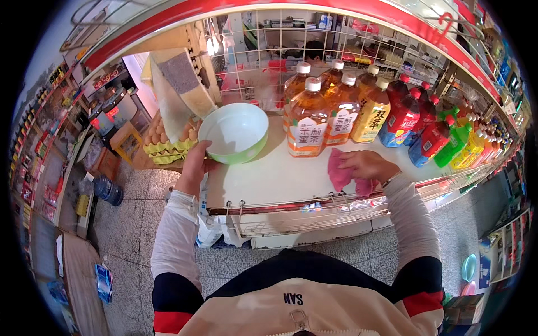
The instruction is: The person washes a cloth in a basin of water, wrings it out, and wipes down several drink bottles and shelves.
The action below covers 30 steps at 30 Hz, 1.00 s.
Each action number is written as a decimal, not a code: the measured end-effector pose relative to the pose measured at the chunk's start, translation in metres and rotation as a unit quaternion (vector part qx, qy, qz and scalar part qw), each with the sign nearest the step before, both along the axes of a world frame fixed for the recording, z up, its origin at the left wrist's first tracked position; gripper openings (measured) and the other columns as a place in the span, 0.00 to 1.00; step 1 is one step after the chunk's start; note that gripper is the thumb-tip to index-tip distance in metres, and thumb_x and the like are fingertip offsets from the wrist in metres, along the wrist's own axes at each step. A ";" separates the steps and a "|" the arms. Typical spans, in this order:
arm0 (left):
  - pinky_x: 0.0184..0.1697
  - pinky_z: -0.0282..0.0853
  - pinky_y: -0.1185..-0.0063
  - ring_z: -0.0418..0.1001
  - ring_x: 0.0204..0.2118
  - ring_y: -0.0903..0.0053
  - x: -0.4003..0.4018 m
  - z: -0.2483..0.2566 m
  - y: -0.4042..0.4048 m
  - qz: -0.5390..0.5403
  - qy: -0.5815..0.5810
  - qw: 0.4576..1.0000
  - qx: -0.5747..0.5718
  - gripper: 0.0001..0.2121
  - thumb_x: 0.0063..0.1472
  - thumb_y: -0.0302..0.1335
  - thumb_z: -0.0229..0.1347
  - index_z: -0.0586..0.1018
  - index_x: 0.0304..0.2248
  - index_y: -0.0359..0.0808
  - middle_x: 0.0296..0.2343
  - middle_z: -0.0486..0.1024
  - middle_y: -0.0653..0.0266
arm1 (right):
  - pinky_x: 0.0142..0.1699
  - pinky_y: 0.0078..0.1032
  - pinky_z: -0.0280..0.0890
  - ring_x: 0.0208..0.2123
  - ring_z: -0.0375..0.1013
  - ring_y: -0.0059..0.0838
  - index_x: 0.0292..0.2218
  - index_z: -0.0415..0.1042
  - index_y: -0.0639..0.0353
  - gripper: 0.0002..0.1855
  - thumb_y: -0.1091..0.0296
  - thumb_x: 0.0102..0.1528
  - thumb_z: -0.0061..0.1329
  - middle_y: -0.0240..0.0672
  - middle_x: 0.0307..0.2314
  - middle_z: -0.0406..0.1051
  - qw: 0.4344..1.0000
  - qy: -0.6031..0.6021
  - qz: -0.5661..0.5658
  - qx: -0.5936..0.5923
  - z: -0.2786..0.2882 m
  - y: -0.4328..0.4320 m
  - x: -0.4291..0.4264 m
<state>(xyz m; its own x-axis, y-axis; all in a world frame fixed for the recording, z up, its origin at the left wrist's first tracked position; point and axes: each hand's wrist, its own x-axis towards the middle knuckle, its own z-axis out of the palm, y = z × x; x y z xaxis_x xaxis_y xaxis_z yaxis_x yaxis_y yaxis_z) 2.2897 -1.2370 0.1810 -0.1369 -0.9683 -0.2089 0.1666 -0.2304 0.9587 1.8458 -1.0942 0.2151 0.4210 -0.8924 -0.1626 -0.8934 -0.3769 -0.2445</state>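
My left hand (196,161) grips the near left side of a pale green bowl (248,151), which has a white inside and is tilted towards me. The bowl is at the left end of a white shelf (260,185). In my right hand (370,165) is a bunched pink cloth (339,171), pressed on the shelf near its front edge. Just beyond the cloth stand large bottles of amber tea drink (308,119) with white caps. Bottles with yellow labels (372,115) and red-capped dark bottles (400,116) follow to the right.
Yellow trays of brown eggs (170,145) sit left of the bowl, under a hanging piece of cardboard (178,75). A wire grid (269,50) backs the shelf. Metal hooks (235,204) stick out at the front edge. A blue water jug (108,190) is on the floor at left.
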 end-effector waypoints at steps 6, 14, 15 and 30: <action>0.21 0.70 0.76 0.74 0.23 0.70 -0.012 0.010 -0.002 0.003 -0.062 0.998 0.032 0.24 0.56 0.42 0.48 0.66 0.47 0.34 0.35 0.72 0.61 | 0.50 0.29 0.61 0.47 0.65 0.34 0.42 0.72 0.50 0.26 0.70 0.37 0.50 0.32 0.47 0.65 0.993 -0.023 -0.115 -0.017 -0.005 0.009 -0.075; 0.34 0.68 0.78 0.75 0.31 0.70 -0.025 0.072 0.007 0.101 -0.436 0.832 -0.329 0.21 0.54 0.42 0.53 0.73 0.41 0.35 0.35 0.73 0.51 | 0.50 0.27 0.61 0.46 0.66 0.36 0.40 0.73 0.53 0.23 0.75 0.38 0.47 0.39 0.43 0.68 0.978 -0.067 -0.183 -0.076 -0.016 0.023 -0.107; 0.36 0.68 0.79 0.75 0.34 0.69 -0.052 0.093 0.020 0.066 -0.398 0.850 -0.337 0.20 0.54 0.41 0.53 0.73 0.42 0.35 0.35 0.74 0.53 | 0.50 0.27 0.61 0.46 0.66 0.36 0.40 0.73 0.53 0.23 0.75 0.38 0.47 0.39 0.43 0.68 0.980 -0.065 -0.171 -0.077 -0.019 0.022 -0.110; 0.40 0.66 0.79 0.72 0.35 0.73 -0.217 0.140 0.010 -0.053 -0.397 0.811 -0.427 0.17 0.44 0.33 0.61 0.77 0.34 0.34 0.32 0.75 0.58 | 0.52 0.29 0.59 0.48 0.64 0.39 0.43 0.71 0.57 0.26 0.76 0.38 0.44 0.43 0.45 0.66 0.979 -0.095 -0.139 -0.115 -0.041 0.020 -0.122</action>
